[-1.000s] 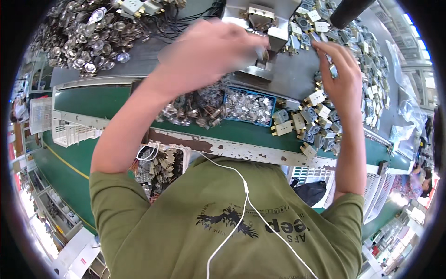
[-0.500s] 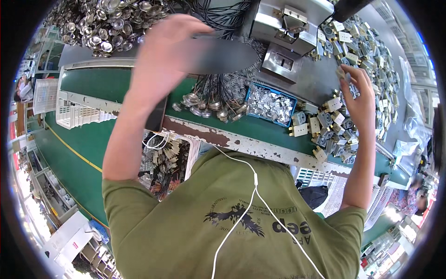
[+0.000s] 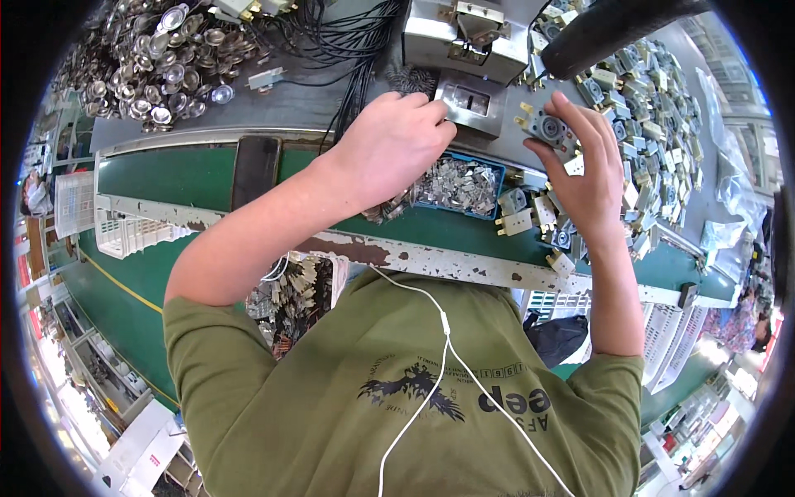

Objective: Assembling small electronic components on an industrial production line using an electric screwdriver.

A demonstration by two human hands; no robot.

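My left hand (image 3: 393, 149) is closed, knuckles up, its fingertips at the near left edge of a metal fixture block (image 3: 470, 104). Whatever its fingers hold is hidden. Under that hand lies a bunch of metal discs and thin wires, mostly covered. Between the thumb and fingers of my right hand (image 3: 586, 157) is a grey electrical part with brass prongs (image 3: 550, 127). It is held just right of the fixture block, prongs toward the block. A blue tray (image 3: 502, 184) of small silvery metal pieces sits between and below my hands.
A press-like machine (image 3: 464, 41) stands behind the block, a dark bar (image 3: 621, 35) at its right. Similar parts (image 3: 654, 108) are heaped on the right. Shiny metal discs (image 3: 157, 83) pile up far left, beside black cables (image 3: 356, 50). A phone (image 3: 256, 170) lies on the green surface.
My left hand has moved right and nearer, from the far left to the fixture block. My right hand has come left, toward the block. A white connector on a cable now shows at the far left.
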